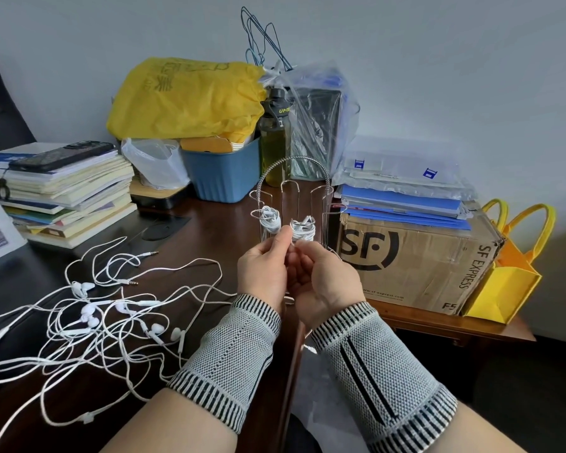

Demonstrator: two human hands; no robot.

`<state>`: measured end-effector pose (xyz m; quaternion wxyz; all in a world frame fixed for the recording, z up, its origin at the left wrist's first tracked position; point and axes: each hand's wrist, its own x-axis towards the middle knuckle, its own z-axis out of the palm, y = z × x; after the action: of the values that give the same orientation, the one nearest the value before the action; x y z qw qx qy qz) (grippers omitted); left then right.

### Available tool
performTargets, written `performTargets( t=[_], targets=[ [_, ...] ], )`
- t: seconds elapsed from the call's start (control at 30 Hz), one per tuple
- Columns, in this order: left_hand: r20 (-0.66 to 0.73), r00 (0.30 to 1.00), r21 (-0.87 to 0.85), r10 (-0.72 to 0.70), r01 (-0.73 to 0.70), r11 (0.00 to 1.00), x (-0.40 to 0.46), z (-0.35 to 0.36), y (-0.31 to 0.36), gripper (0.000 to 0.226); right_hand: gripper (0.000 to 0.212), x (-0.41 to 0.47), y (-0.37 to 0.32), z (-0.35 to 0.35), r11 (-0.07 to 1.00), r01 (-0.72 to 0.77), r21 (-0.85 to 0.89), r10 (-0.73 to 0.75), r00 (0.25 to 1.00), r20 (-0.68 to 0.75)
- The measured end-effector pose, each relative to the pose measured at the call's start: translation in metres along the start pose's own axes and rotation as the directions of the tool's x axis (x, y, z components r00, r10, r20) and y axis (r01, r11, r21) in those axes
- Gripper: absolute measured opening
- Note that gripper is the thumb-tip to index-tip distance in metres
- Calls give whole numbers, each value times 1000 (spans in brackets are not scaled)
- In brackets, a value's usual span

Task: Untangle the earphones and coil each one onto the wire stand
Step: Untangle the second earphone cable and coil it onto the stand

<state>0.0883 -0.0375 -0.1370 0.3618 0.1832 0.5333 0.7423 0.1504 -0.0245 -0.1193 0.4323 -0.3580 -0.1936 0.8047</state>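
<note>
Left hand (pixel 264 269) and right hand (pixel 324 282) meet just in front of the wire stand (pixel 296 197), fingers curled in a grip that seems to pinch a thin white lead between them, though I can't make out the lead itself clearly. I see two coiled earphones (pixel 303 231) already wound on the stand's prongs, directly behind my fingertips. Further left, the tangled earphones (pixel 105 322) sprawl across the dark table (pixel 209 230), well apart from the stand; a cardboard box (pixel 415 256) sits right.
</note>
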Motion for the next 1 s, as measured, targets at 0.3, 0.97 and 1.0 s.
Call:
performTargets(
  t=[0.3, 0.97, 1.0],
  targets=[
    [-25, 999, 2, 23, -23, 1000, 0, 0, -1, 22, 3, 2, -9, -7, 934, 215, -285, -226, 974, -8],
    [-23, 999, -10, 37, -37, 999, 3, 0, -5, 15, 9, 10, -22, -11, 881, 266, -392, -282, 959, 18],
    [-25, 999, -7, 39, -39, 999, 3, 0, -5, 15, 9, 9, -24, -10, 903, 231, -362, -239, 971, 23]
  ],
)
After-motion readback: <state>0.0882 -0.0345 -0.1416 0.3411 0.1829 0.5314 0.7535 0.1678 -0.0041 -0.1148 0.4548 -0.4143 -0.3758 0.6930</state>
